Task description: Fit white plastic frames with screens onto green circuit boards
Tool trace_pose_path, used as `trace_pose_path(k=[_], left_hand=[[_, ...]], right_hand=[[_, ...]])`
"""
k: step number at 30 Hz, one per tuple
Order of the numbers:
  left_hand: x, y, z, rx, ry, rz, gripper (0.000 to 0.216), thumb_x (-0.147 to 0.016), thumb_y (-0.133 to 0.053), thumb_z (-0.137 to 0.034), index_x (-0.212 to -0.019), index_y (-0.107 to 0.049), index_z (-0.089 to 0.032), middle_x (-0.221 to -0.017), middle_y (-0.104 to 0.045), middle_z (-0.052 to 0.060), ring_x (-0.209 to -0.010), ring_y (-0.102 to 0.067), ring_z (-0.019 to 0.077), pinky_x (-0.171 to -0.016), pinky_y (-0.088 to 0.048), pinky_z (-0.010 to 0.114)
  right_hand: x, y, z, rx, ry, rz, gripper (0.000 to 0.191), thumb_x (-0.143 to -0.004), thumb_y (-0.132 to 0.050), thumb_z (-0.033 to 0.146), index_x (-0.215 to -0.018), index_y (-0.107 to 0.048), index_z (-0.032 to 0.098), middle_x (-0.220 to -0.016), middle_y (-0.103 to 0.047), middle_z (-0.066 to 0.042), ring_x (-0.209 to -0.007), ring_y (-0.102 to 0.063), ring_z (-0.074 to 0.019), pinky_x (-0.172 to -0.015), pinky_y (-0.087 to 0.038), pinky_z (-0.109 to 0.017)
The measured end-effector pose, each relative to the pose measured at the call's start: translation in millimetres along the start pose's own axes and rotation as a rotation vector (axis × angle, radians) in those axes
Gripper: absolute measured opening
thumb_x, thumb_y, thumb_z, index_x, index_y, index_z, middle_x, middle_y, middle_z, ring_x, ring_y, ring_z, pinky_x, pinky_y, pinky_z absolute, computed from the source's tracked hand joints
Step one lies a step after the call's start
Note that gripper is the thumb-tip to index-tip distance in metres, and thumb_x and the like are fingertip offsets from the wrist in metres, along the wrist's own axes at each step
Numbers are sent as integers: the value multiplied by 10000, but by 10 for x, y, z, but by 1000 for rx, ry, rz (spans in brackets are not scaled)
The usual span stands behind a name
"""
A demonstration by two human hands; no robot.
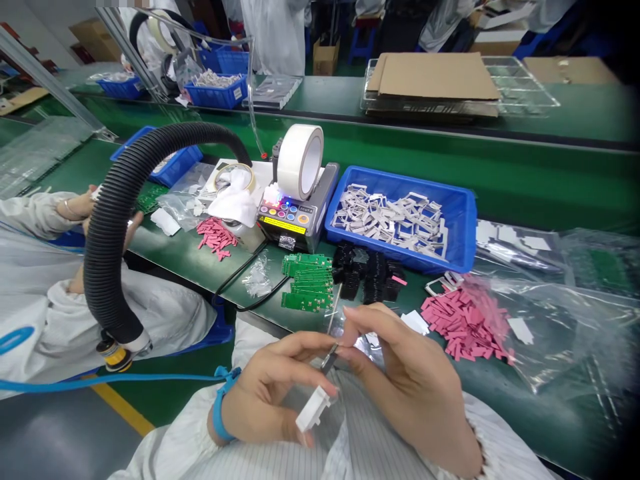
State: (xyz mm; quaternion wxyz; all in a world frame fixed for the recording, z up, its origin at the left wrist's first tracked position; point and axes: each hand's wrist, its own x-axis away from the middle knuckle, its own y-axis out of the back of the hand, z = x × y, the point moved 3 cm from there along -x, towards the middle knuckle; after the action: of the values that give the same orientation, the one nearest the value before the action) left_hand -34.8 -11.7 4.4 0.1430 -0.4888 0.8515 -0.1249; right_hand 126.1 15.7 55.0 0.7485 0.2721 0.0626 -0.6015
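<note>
My left hand, with a blue band at its wrist, is closed around a small white plastic part. A small dark flat piece slants between the left fingers above it. My right hand pinches the upper end of that dark piece with thumb and forefinger; anything finer in the pinch is too small to make out. Just beyond the hands lie green circuit boards, a pile of black parts and a heap of pink strips.
A blue bin holds white frames. A tape dispenser carries a white roll. A black hose arches at left, near a co-worker's sleeve. Plastic bags lie right; cardboard rests on the shelf.
</note>
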Motion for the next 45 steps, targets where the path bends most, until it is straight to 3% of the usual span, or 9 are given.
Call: trace_pose_path(k=[45], left_hand=[[-30, 100, 23, -90, 38, 29, 419, -652, -769, -308, -1064, -696, -326, -1318, -537, 81, -1232, -474, 315, -1076, -300, 484]], right_hand=[[6, -60, -144, 8, -52, -13, 436, -815, -561, 35, -1166, -531, 292, -742, -596, 18, -720, -574, -145, -624, -504, -297]])
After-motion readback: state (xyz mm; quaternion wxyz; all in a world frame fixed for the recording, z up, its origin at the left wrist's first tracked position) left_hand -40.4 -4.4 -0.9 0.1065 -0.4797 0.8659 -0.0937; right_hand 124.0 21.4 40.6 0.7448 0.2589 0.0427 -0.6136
